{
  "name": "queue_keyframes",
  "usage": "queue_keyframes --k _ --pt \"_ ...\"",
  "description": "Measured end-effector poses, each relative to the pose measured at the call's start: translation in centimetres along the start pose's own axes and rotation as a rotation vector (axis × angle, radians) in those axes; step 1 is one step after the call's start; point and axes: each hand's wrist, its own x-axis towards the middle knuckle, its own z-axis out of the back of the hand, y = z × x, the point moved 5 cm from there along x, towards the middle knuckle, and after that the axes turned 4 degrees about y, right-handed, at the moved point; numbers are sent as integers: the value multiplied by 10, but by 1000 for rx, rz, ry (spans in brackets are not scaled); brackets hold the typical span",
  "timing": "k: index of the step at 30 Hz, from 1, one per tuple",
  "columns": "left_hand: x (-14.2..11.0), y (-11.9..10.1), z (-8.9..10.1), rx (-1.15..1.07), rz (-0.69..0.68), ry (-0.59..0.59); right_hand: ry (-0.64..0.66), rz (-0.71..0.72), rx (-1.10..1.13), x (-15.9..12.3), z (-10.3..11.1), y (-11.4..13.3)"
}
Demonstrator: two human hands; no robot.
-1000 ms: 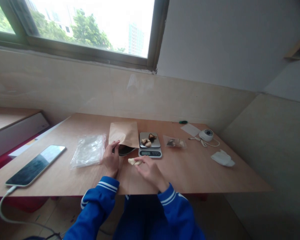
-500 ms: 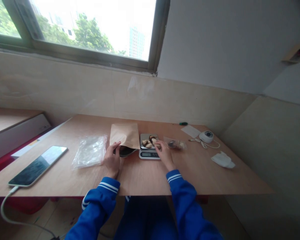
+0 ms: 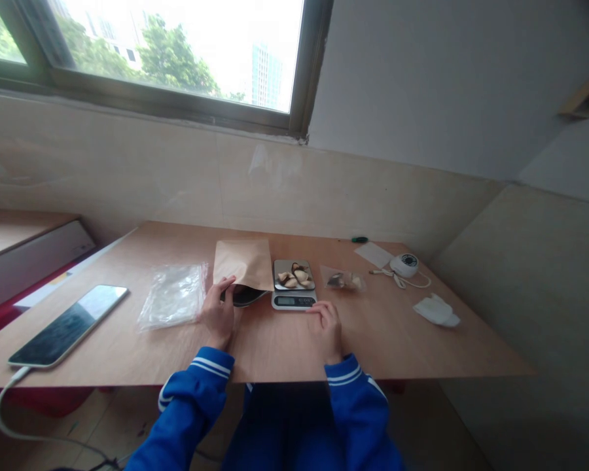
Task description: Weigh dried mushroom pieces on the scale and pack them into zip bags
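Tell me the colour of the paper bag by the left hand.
The paper bag is light brown on its outside, seen best in the head view.

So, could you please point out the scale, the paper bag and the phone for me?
Scale (image 3: 294, 301): head view, on its front panel.
Paper bag (image 3: 243, 263): head view, on its brown upper side.
Phone (image 3: 69, 326): head view, middle of its dark screen.

On the worktop (image 3: 402, 343), a paper bag (image 3: 243, 261) is held by the left grip (image 3: 219, 315), mostly ahead of it. Plastic bags (image 3: 173, 296), then a phone (image 3: 69, 326), are laid to this grip's left. Ahead of the right grip (image 3: 328, 330) are set a scale (image 3: 294, 301), bearing pieces (image 3: 302, 278), and, farther right, a packet (image 3: 342, 280).
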Motion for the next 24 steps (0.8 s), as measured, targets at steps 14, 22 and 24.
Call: queue_keyframes --k 14,22,24 --pt "1 -2 0 -26 7 -1 72 44 -8 -6 -1 11" --pt "1 -6 1 -28 18 0 441 220 119 -15 -67 88" --pt "1 -8 3 -30 28 0 538 216 45 -10 -95 103"
